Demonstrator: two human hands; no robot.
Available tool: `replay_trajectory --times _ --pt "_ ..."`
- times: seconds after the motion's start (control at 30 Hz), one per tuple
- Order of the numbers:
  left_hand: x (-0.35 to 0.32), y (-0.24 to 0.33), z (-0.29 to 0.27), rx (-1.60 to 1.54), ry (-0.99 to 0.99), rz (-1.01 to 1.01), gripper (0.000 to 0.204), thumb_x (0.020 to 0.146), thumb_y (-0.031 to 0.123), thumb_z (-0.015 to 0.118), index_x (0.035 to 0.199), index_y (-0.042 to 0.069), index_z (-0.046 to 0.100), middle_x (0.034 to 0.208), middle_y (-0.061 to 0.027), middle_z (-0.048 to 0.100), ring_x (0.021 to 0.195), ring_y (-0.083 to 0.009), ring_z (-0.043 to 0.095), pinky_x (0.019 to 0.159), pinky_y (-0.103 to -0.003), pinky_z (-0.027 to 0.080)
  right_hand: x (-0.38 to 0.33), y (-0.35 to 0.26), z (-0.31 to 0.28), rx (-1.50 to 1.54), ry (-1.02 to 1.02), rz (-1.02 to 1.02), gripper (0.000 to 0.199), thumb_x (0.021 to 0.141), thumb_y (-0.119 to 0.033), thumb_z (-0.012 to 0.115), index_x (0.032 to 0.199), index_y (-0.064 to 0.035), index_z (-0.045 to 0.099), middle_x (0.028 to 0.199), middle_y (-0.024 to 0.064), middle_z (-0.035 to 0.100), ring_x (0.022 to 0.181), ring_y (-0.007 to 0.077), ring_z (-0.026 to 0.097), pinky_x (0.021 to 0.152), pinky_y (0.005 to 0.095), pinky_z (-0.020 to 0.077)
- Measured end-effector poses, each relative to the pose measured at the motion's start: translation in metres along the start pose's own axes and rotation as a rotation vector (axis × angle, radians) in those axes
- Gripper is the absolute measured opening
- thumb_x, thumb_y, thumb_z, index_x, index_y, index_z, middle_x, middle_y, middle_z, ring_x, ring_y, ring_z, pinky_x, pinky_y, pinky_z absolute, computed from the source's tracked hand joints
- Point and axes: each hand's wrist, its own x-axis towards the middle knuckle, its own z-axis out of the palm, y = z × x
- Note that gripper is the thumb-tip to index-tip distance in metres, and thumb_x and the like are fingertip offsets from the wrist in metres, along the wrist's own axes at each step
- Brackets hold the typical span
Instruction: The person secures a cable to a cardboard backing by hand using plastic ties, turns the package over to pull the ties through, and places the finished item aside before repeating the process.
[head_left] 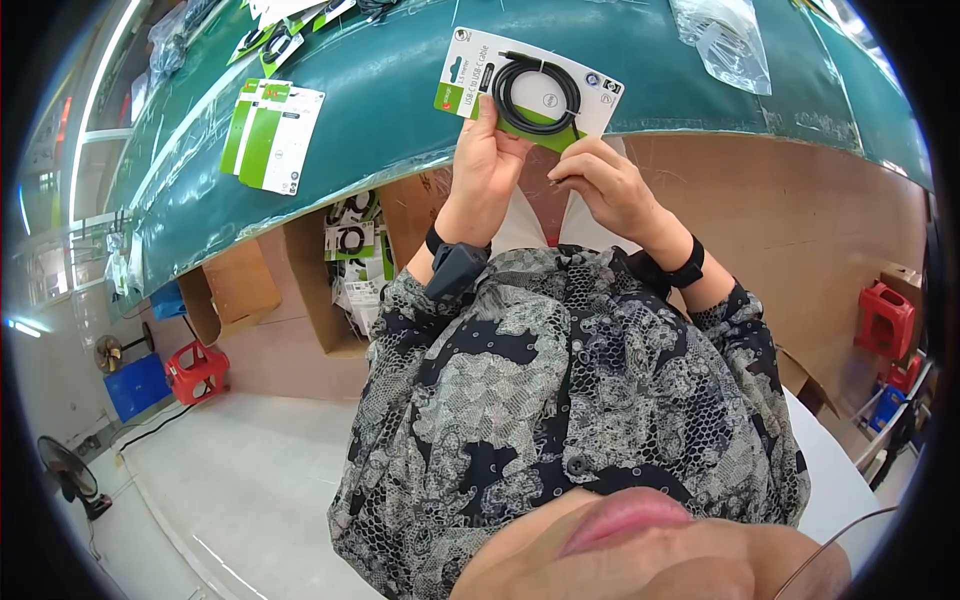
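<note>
Head view, looking down: a flat packaging card (472, 50) is held up at the upper middle, over the near edge of a green-covered table (380, 95). It is wide and rectangular, white above with a bright green band along the lower edge, and it tilts so that its right end sits lower. A hanging slot is cut near its left end; dark print runs beside it, and small icons cluster at the right. On its face lies a black cable (506, 98) wound into a neat round coil — several loops, with a pale tie at the top.

The left hand (486, 165) grips the card's lower left part, thumb pressed on the front. The right hand (610, 188) is just below the card's lower right, its fingertips pinched around the cable's loose end — a small dark tip pokes out.

On the table to the left lies an overlapping group of green-and-white cards (270, 140); to the right, a clear plastic bag (722, 45). Below the table edge, an open carton (312, 275) contains more packaged cables (352, 240).
</note>
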Motion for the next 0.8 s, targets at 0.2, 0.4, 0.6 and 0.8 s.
replay_trajectory --times 0.2,0.4,0.6,0.8 --pt "0.004 0.003 0.002 -0.07 0.033 -0.016 0.031 0.096 0.021 0.044 0.124 0.01 0.043 0.117 -0.0076 0.058 0.105 -0.023 0.059 0.089 -0.046 0.05 0.0 -0.007 -0.001 -0.012 -0.006 0.034 0.017 0.075 0.006 0.063 0.09 -0.0032 0.061 0.088 0.0095 0.056 0.078 0.0241 0.059 0.066 0.0316 0.0492" --pt "0.014 0.008 -0.005 -0.16 0.074 -0.064 0.03 0.096 0.02 0.045 0.123 0.009 0.044 0.116 -0.0068 0.058 0.105 -0.0209 0.059 0.09 -0.044 0.05 -0.002 -0.011 -0.005 -0.028 -0.02 0.046 0.017 0.075 0.005 0.063 0.089 -0.0031 0.062 0.087 0.0091 0.056 0.078 0.0239 0.059 0.066 0.0316 0.0491" --pt "0.022 0.01 -0.006 -0.148 0.01 -0.048 0.029 0.096 0.02 0.044 0.122 0.008 0.044 0.118 -0.0072 0.057 0.106 -0.021 0.057 0.092 -0.044 0.049 -0.003 -0.011 -0.001 -0.023 -0.028 0.031 0.018 0.073 0.004 0.065 0.089 -0.004 0.062 0.087 0.0077 0.057 0.078 0.0234 0.058 0.067 0.0323 0.0484" --pt "0.001 -0.012 0.013 -0.038 -0.051 -0.096 0.028 0.097 0.022 0.043 0.12 0.006 0.044 0.116 -0.0084 0.056 0.105 -0.0214 0.057 0.091 -0.043 0.048 0.025 -0.003 0.008 -0.353 0.14 -0.186 0.02 0.069 -0.001 0.067 0.089 -0.0064 0.064 0.086 0.0046 0.057 0.081 0.0227 0.056 0.074 0.0351 0.0457"
